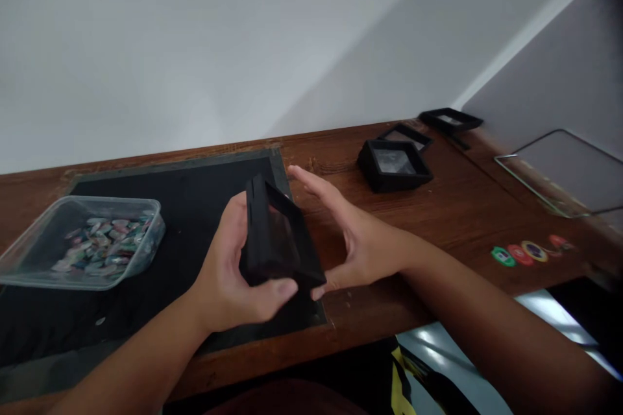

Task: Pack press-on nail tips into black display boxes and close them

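Note:
A black box with a clear window (pixel 280 233) is tilted up above the right part of the black mat (pixel 204 207). My left hand (pixel 233 272) grips it from the left, with the thumb along its lower edge. My right hand (pixel 353 233) is at its right side, fingers and thumb spread apart; the thumb tip is close to the lower right corner, and I cannot tell whether it touches. On the left of the mat stands a clear plastic tub (pixel 150 207) with many small colourful polished stones (pixel 104 243) in it.
More black window boxes (pixel 394 165) lie at the back right of the wooden table (pixel 452 207), another (pixel 450 118) near the corner. Several round stickers (pixel 533 250) are at the right, near a thin metal wire frame (pixel 535 194). A white wall (pixel 195 45) rises behind.

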